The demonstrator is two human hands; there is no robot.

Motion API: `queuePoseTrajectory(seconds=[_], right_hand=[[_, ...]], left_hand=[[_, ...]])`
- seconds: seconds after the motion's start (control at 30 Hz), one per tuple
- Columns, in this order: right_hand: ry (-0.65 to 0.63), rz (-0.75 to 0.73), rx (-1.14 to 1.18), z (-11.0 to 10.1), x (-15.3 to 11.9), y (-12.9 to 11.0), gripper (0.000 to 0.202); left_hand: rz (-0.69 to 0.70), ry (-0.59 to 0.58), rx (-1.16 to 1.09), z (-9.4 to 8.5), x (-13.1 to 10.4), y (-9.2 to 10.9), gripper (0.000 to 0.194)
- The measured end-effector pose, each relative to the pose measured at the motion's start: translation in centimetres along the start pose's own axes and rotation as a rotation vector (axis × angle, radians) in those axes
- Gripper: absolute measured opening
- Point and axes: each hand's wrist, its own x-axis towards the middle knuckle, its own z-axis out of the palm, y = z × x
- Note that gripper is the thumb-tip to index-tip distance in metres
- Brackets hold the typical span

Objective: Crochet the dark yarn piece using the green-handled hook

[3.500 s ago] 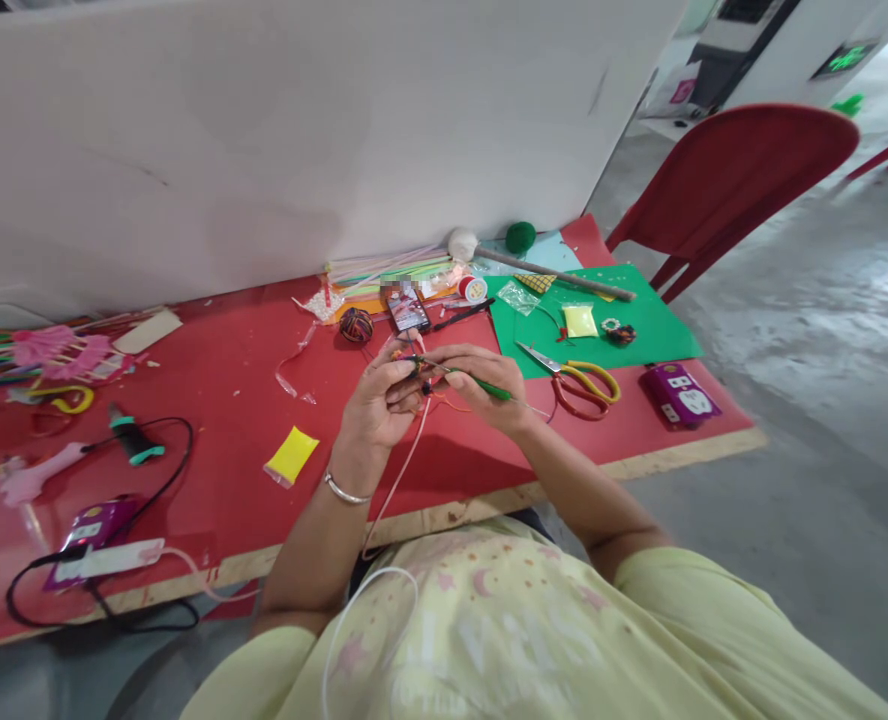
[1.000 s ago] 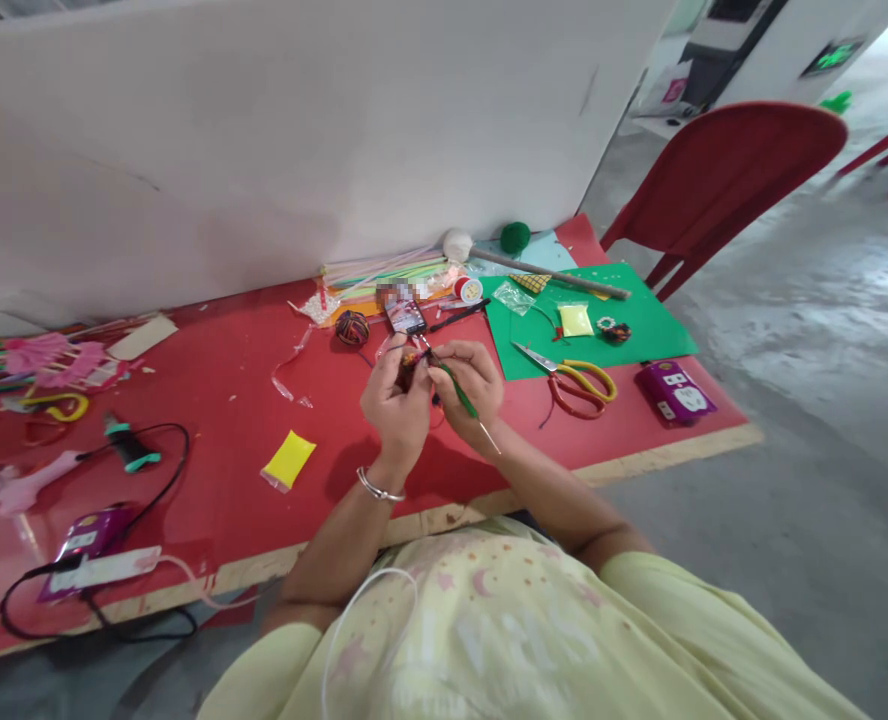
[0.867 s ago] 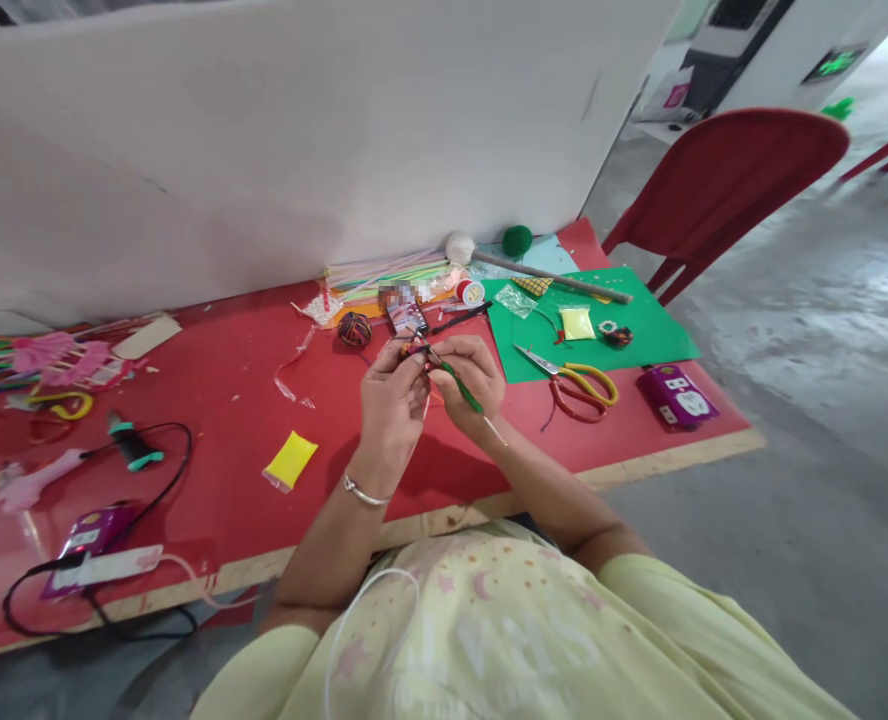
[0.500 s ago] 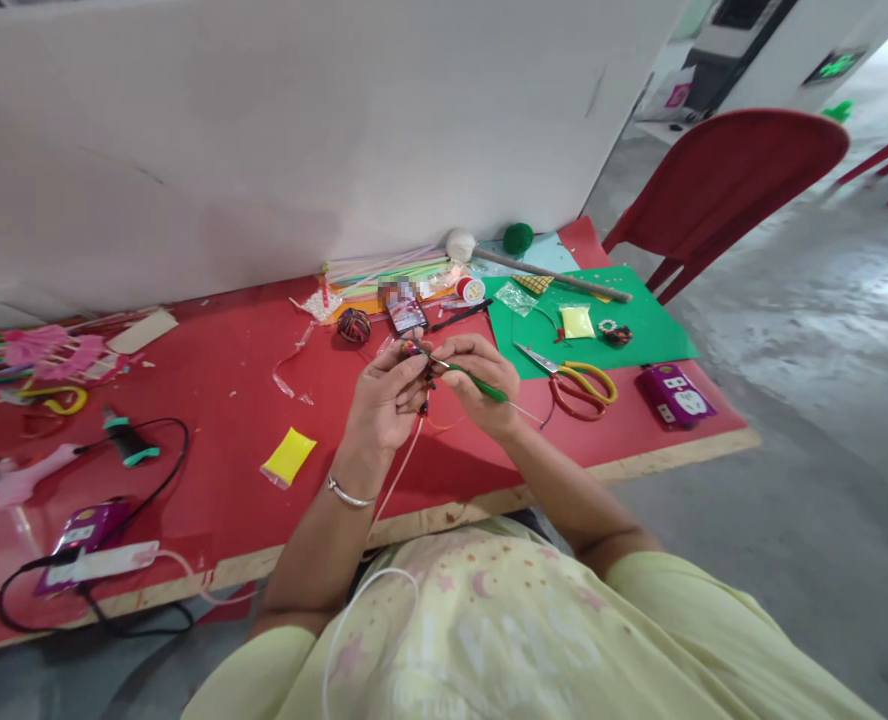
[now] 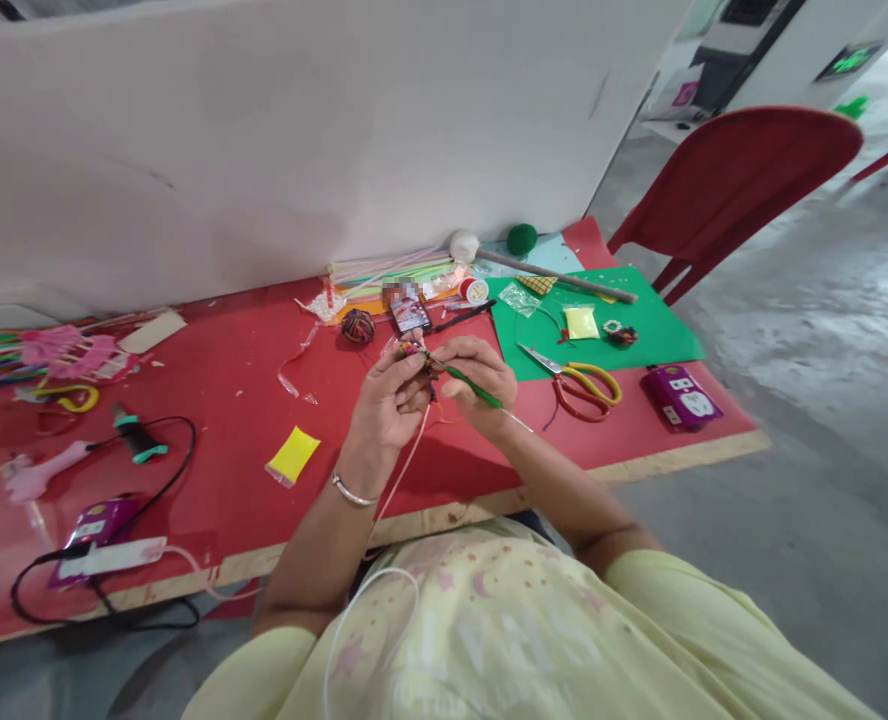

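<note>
Pinched in the fingers of my left hand [image 5: 385,405] is a small dark multicoloured crochet piece [image 5: 412,348], partly covered by the fingers. My right hand [image 5: 495,372] is closed around a crochet hook [image 5: 477,388] with a green handle; its thin metal end sticks out toward the lower right. The fingertips of both hands almost meet at the piece, so the hook's tip is hard to make out. Beyond the left hand sit a ball of variegated yarn [image 5: 358,326] and a phone [image 5: 412,316] with a lit screen.
Scissors [image 5: 590,388] with red and yellow handles lie right of my hands, partly on a green sheet [image 5: 658,330]. A purple socket block [image 5: 680,397] stands near the table's right end. Left are a yellow packet [image 5: 294,456], a pink glue gun [image 5: 50,472] and cables.
The hook's metal shaft near the piece showed before and is now mostly hidden, as the right fingers have come closer to the piece. The whole view has shifted slightly.
</note>
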Motion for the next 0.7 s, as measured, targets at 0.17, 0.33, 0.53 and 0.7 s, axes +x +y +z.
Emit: queuePoseTrajectory(seconds=[0.17, 0.33, 0.53, 0.7], right_hand=[[-0.142, -0.001, 0.010, -1.9, 0.8, -0.4, 0.035], [-0.203, -0.018, -0.007, -2.7, 1.0, -0.7, 0.023], [-0.294, -0.045, 0.020, -3.3, 1.5, -0.8, 0.019], [-0.384, -0.042, 0.014, -4.2, 2.8, -1.2, 0.018]], left_hand=[[-0.016, 0.005, 0.052, -0.2, 0.1, 0.7, 0.040], [-0.057, 0.007, 0.079, -0.3, 0.1, 0.9, 0.036], [-0.086, 0.021, 0.096, -0.6, 0.0, 1.4, 0.033], [-0.127, 0.016, 0.123, -0.8, 0.2, 1.8, 0.036]])
